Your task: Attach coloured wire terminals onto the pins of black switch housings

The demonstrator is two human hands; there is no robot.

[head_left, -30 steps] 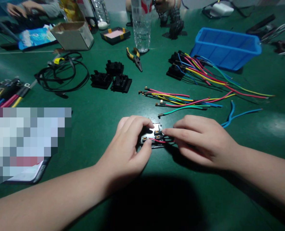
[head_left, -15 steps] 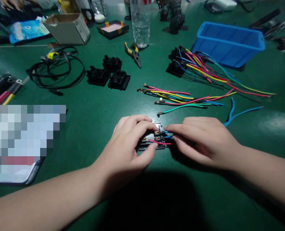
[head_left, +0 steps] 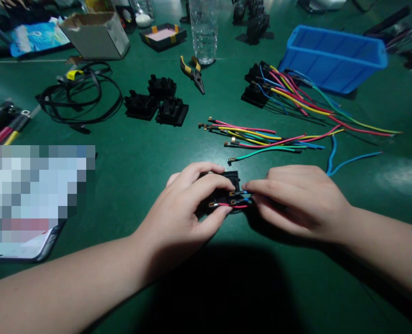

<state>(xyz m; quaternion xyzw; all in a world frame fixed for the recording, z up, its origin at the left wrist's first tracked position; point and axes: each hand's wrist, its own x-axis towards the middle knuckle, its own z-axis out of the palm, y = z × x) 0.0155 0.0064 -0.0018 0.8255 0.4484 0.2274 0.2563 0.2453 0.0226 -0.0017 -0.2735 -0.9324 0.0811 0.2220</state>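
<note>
Holding small black plastic connector block (head_left: 228,178) firmly with left hand (head_left: 180,211), pinching thin blue wire (head_left: 246,200) with right hand (head_left: 296,199); probably seating its terminal. Next: push straight, keep block steady.

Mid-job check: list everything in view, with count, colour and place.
bin: one, blue, far right
wired connectors: two, black with mixed-colour wires, beside the bin
loose wires: a bundle, mixed colours, centre
pliers: one, yellow-handled, far centre
bottle: one, clear, behind the pliers
spare blocks: three, black, left of centre
cable coil: one, black, far left
box: one, cardboard, far left
held block: one, black, between both hands
left hand: grips held block
right hand: pinches its wire side
</note>
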